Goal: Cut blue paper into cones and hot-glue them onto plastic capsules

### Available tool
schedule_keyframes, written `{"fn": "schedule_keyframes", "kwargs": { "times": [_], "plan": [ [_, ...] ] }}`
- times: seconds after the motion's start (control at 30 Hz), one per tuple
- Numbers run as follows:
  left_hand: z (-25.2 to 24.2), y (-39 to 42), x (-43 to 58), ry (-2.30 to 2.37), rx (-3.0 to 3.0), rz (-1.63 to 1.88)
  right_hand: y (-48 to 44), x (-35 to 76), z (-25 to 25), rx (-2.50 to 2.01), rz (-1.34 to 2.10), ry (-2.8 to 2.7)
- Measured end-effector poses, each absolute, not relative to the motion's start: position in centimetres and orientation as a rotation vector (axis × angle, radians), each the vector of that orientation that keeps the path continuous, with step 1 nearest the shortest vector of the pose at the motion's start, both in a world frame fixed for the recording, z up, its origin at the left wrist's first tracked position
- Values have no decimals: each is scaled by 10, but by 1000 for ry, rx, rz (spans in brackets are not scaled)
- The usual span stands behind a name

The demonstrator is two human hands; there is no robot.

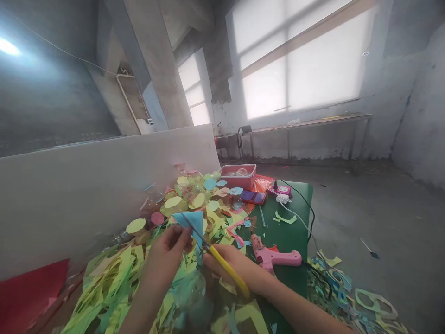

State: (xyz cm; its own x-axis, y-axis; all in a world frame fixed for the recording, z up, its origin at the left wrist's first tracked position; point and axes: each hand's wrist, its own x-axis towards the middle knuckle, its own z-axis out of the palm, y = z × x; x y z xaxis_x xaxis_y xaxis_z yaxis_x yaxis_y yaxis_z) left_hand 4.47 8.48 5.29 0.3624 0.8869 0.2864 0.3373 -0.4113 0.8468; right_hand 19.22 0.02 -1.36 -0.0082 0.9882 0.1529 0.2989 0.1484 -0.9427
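Note:
Between the thumb and fingers of my left hand (pixel 175 243) is a blue piece of paper (pixel 197 221), folded to a pointed shape. My right hand (pixel 231 264) is closed round the yellow handle of a pair of scissors (pixel 227 270). The scissor blades lie across the blue paper, pointing up and left. Beneath both hands spreads a heap of yellow-green paper scraps (pixel 114 278). A clear, rounded plastic piece (pixel 191 292) sits below my hands. Cut paper rounds, such as a yellow one (pixel 135 226), lie beyond my left hand.
On the green table (pixel 295 222) lie a pink glue gun (pixel 278 257), a phone (pixel 253 197) and a white plug with its cord (pixel 283 198). A pink basket (pixel 239 176) stands at the back. A white panel (pixel 104 185) borders the left. Scraps (pixel 375 301) litter the floor at right.

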Motion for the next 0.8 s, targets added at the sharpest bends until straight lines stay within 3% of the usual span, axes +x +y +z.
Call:
{"fn": "schedule_keyframes", "kwargs": {
  "times": [0.8],
  "plan": [
    [63, 72, 49, 1036, 1987, 806, -1, 189, -6, -1316, 951, -1414]
  ]
}}
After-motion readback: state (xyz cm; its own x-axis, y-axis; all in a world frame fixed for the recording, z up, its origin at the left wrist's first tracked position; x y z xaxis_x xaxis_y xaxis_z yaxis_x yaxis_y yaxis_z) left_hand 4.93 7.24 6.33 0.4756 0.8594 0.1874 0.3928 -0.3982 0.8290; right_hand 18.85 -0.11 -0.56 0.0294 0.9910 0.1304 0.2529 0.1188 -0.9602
